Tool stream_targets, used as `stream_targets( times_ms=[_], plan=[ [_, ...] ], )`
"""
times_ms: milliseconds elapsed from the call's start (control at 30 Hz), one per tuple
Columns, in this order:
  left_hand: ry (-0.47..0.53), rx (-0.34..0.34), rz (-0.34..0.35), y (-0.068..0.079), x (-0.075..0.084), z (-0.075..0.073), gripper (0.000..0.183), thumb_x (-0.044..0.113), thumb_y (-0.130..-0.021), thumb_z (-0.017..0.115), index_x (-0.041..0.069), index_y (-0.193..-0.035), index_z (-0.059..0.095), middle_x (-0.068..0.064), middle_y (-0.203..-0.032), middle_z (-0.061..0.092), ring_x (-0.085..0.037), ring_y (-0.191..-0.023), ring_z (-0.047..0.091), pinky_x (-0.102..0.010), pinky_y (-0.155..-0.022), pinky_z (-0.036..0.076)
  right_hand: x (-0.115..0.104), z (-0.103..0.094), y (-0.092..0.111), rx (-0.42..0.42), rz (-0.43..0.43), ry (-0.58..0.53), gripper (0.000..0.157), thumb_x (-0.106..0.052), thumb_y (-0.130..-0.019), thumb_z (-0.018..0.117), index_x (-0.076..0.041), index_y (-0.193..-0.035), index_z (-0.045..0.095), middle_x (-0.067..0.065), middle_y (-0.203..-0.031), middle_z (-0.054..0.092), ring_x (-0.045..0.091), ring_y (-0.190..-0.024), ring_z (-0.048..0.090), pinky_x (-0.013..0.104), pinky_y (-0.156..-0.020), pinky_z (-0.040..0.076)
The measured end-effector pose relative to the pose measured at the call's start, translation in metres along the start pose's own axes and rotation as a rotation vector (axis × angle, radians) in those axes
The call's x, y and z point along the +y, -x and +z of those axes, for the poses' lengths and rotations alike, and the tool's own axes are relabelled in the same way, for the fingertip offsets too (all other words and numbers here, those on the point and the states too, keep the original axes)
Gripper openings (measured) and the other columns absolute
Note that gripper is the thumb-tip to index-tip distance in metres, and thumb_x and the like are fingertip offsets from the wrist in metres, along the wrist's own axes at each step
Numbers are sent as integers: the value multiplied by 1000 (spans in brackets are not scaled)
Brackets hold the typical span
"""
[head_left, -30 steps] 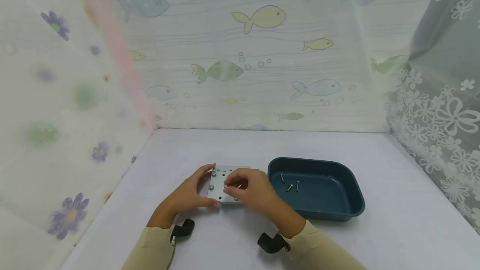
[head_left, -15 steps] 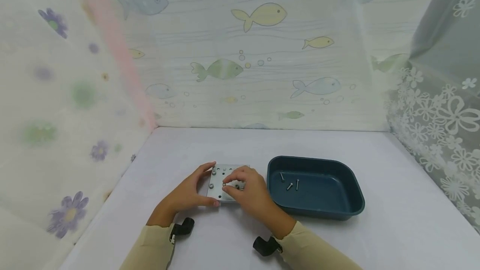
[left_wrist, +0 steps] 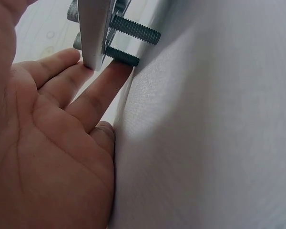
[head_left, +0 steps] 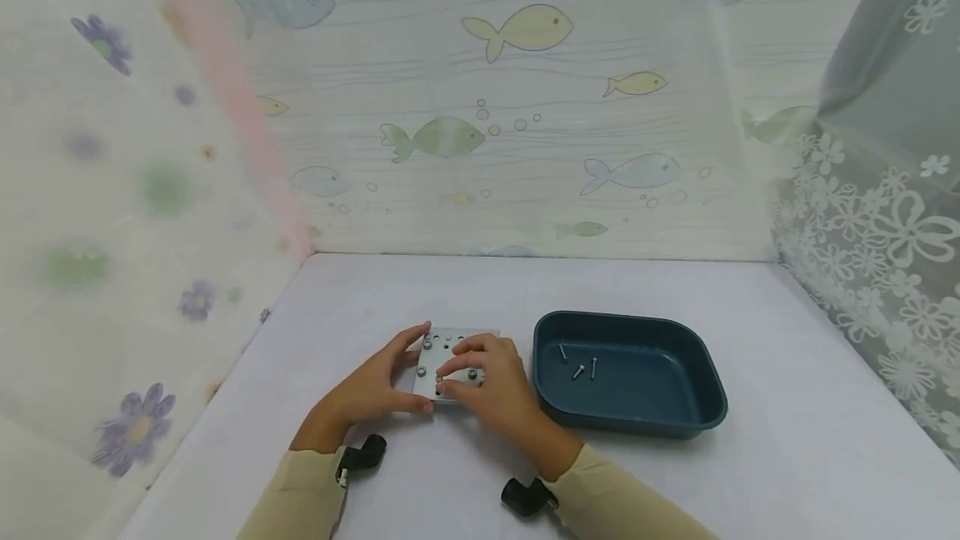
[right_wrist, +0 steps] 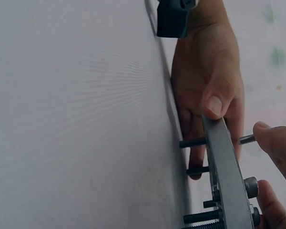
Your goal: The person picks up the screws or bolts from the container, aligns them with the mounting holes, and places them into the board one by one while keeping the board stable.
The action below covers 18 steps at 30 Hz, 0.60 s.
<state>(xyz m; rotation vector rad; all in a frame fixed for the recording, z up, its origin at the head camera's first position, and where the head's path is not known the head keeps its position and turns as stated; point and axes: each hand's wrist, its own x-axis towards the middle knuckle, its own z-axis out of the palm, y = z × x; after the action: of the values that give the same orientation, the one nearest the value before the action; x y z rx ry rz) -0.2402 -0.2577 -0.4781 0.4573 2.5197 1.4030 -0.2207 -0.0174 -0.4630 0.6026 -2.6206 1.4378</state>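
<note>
My left hand [head_left: 371, 386] grips a flat silver metal plate [head_left: 433, 357] by its left side, thumb at the near edge and a finger at the far edge. Socket-head bolts [head_left: 422, 371] sit in several of the plate's holes. Their threaded shanks [left_wrist: 136, 29] stick out underneath, as the left wrist view shows. Between thumb and finger, my right hand [head_left: 498, 382] pinches a small bolt [right_wrist: 247, 139] over the near left part of the plate. In the right wrist view its tip points at the plate's upper face, a little apart from it. The fingers partly hide the plate's right side.
Right of the plate stands a dark blue tray [head_left: 637, 415] with a few loose bolts [head_left: 578, 372] inside. Both rest on a white table [head_left: 420, 490]. Patterned curtains [head_left: 480, 190] hang behind and at both sides.
My right hand has moved left and toward the near left hole with the small bolt still pinched, uncovering a bolt head on the plate's right side. The left hand keeps its grip.
</note>
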Motion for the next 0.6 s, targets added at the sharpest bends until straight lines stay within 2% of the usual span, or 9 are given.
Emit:
stream_targets(
  times_ms=[133,333,500,600],
  plan=[
    [-21,-13,-6,-3,-1,2,120,40,-69,97,36,-164,24,5,-161,45,-23,-149,42,-64,-122,20,1,1,1,10,1,15,11,-34,-84,87,-38,-93,83,-11,-124,62,20,-128,44,52,-103,41],
    [-53,2,-28,0,-3,0,120,44,-67,96,40,-163,25,15,-165,34,-20,-147,46,-63,-122,21,3,6,0,11,-15,32,11,-36,-83,88,-41,-92,83,-12,-123,63,20,-127,45,53,-105,37],
    [-47,6,-28,0,-4,-1,118,43,-68,96,43,-162,25,6,-161,44,-23,-149,44,-66,-122,20,2,8,-1,8,-12,50,10,-39,-83,87,-43,-91,82,-13,-123,63,20,-126,45,53,-105,36],
    [-37,-13,-5,-3,-4,1,117,41,-70,95,40,-163,23,-1,-159,48,-27,-151,40,-68,-121,18,3,7,0,20,4,56,11,-38,-83,87,-44,-91,82,-13,-123,63,19,-126,45,53,-105,37]
  ],
)
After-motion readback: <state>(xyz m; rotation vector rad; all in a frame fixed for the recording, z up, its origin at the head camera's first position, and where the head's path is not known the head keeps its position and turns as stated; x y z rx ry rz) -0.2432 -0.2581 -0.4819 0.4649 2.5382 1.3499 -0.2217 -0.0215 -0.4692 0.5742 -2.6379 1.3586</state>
